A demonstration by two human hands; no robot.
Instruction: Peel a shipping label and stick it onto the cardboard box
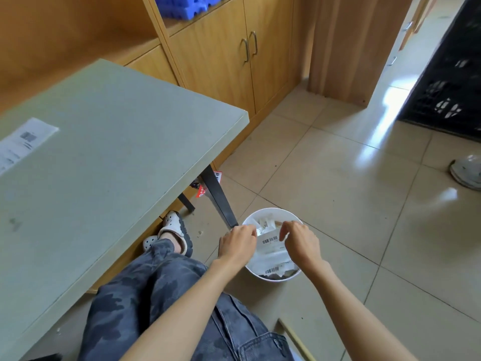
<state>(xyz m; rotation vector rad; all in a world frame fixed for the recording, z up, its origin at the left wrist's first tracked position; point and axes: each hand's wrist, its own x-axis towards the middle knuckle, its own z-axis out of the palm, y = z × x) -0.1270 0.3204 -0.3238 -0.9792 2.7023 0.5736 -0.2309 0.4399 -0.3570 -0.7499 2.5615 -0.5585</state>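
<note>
White plastic forms the round bin (270, 213) standing on the tiled floor (338, 199) at about 5 o'clock from the desk's corner, just beside the black desk leg (217, 196). Both hands are held over the bin's mouth. The left hand (238, 244) sits over the 9 o'clock side of the rim, its fingers (250, 229) curled together; whether they pinch anything I cannot tell. The right hand (302, 241) hovers over the 3 o'clock side, its fingers (285, 230) bent downward and slightly apart, with no clear grip on anything. Between the two hands a white strip of paper with a barcode (269, 241) shows, lying among other white scraps inside the bin; a second barcoded piece (272, 270) rests toward the 6 o'clock edge. The grey-green desk (109, 162) fills the left of the view, and a printed shipping label (24, 142) lies flat near its 9 o'clock edge, well apart from the hands. No cardboard box can be made out. The person sits with dark patterned trousers (156, 287) and white clogs (173, 226) tucked under the desk. Wooden cabinets (229, 56) stand at 12 o'clock.
</note>
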